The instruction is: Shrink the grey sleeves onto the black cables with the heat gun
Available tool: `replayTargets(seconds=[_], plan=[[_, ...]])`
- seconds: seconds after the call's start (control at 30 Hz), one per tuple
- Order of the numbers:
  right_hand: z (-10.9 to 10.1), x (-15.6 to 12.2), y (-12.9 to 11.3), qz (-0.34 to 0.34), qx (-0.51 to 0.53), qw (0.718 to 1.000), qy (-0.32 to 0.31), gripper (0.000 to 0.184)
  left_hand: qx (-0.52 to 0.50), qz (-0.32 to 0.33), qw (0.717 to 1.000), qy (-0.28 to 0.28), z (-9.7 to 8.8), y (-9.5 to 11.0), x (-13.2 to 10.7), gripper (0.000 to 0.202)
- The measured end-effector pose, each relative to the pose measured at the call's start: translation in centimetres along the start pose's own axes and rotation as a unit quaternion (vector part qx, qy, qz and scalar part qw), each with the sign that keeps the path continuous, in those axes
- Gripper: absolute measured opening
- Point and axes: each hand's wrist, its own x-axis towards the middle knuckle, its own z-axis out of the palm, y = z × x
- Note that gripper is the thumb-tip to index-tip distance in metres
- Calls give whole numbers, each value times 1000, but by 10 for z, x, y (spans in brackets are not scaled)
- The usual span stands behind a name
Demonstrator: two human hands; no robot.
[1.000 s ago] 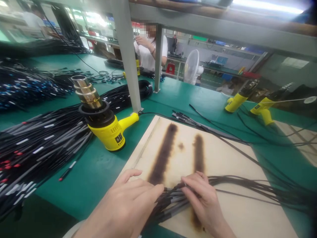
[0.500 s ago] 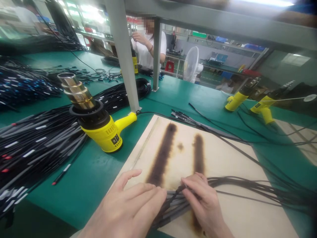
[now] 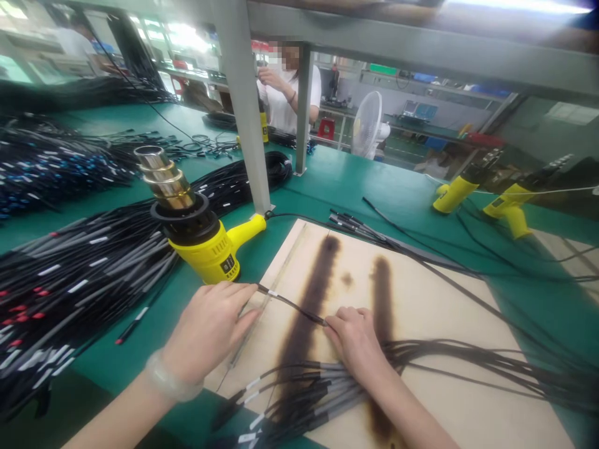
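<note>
A single black cable (image 3: 290, 304) stretches between my two hands above a scorched wooden board (image 3: 421, 312). My left hand (image 3: 210, 327) pinches its left end near the board's left edge, close to a yellow heat gun (image 3: 196, 234) that stands nozzle up. My right hand (image 3: 353, 340) pinches the cable further along and rests on a bundle of black cables (image 3: 299, 393) spread over the board. The bundle trails off to the right.
A large heap of black cables (image 3: 70, 280) covers the green table on the left. Two more yellow heat guns (image 3: 486, 193) lie at the far right. A grey post (image 3: 246, 106) rises behind the board. Another person in white (image 3: 285, 87) works beyond, next to a white fan (image 3: 367, 125).
Both hands lay on the cable bundle before. My left hand has moved left and forward, drawing one cable out of the bundle, while my right hand shifted slightly left along it.
</note>
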Motion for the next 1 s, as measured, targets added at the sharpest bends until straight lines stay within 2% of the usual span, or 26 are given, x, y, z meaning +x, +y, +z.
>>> replayTargets(seconds=[0.1,0.17,0.23,0.3,0.37,0.43,0.5,0.57,0.63,0.7,0.77,0.83,0.9,1.0], plan=[[1,-2,-1,2,-7,1000,-8,18,-15,-79,996,48,-1,-14,-10,35],[0,-6,0,2,4,1000,3,13,-48,-161,981,93,-1,-25,-11,38],[0,-11,3,3,15,1000,27,10,-99,-266,948,146,0,-36,-6,48],[1,-16,8,-10,17,998,63,14,-155,-352,902,196,3,-46,2,62],[3,-23,15,-39,9,994,97,19,-210,-372,873,237,9,-54,12,74],[4,-29,22,-66,2,990,122,21,-274,-335,866,251,18,-60,21,81],[4,-37,26,-62,2,988,144,22,-325,-290,865,247,26,-63,29,80],[0,-43,29,-46,7,983,175,25,-336,-289,863,242,28,-62,35,74],[-9,-47,29,-45,5,975,218,28,-305,-322,866,231,20,-54,39,68],[-23,-49,25,-68,-4,963,260,32,-260,-329,884,206,2,-40,42,61],[-42,-49,17,-92,-16,948,304,36,-204,-252,929,180,-22,-23,43,52],[-63,-49,5,-109,-31,933,343,41,-124,-134,968,171,-46,-5,47,44],[-84,-49,-8,-118,-44,919,373,46,-39,-47,985,164,-63,10,55,39],[-115,-51,-20,-124,-68,913,384,51,70,55,986,142,-80,28,70,38]])
